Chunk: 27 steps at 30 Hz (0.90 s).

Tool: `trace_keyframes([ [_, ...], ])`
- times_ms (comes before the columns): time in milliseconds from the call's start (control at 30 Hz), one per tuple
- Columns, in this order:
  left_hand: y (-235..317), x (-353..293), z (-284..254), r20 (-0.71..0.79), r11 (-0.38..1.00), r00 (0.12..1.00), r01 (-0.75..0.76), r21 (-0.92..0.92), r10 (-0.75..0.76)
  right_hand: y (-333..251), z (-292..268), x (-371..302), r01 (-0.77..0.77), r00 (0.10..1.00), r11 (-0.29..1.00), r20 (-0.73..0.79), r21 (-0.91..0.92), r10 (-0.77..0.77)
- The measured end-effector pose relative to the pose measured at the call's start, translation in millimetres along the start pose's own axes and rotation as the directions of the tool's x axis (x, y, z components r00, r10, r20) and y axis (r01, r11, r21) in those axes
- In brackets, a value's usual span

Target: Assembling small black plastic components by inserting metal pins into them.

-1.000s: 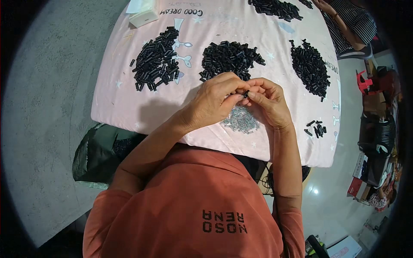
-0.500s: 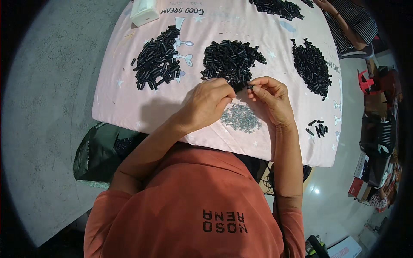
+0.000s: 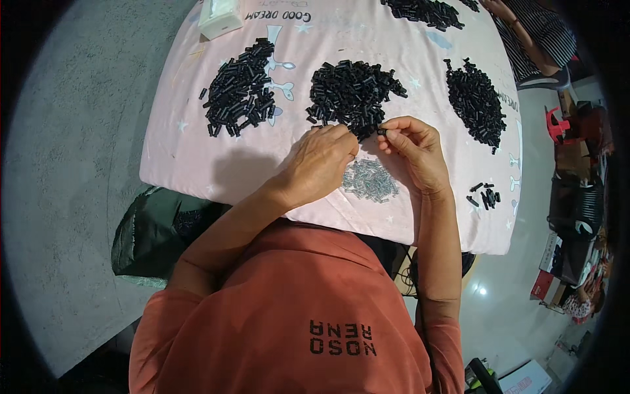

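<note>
So, the right hand (image 3: 417,148) has one black part (image 3: 382,132) pinched just beside the middle pile (image 3: 354,92) — the left hand (image 3: 321,157) is curled at that pile's near edge, fingertips hidden, can't tell if it's holding anything. Plenty left, I'd guess: left pile (image 3: 236,95), right pile (image 3: 476,105) and pins (image 3: 373,182) lie loose, with some bits (image 3: 487,197) apart. Can't tell which are finished. Green bag (image 3: 147,230), white box (image 3: 221,26) — contents unclear.
</note>
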<state>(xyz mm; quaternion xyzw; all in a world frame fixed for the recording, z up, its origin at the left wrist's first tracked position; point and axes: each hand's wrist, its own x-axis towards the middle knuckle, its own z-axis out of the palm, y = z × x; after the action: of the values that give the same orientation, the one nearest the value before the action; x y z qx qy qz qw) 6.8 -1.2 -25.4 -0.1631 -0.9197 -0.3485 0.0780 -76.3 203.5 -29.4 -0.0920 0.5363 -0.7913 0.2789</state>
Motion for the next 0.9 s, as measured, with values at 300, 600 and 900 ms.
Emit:
trace_keyframes([
  [300,13,7,-6,-0.152,0.969,0.984,0.056,-0.241,-0.095,0,5,-3,-0.036,0.996,0.999,0.077,0.013,0.035],
  [600,17,11,-7,-0.18,0.971,0.981,0.026,-0.238,-0.07,4,1,-3,-0.053,0.988,0.998,0.146,0.046,0.045],
  [900,19,17,-9,-0.117,0.932,0.986,0.068,-0.357,-0.117,2,1,-3,-0.069,0.989,0.997,0.133,0.018,0.066],
])
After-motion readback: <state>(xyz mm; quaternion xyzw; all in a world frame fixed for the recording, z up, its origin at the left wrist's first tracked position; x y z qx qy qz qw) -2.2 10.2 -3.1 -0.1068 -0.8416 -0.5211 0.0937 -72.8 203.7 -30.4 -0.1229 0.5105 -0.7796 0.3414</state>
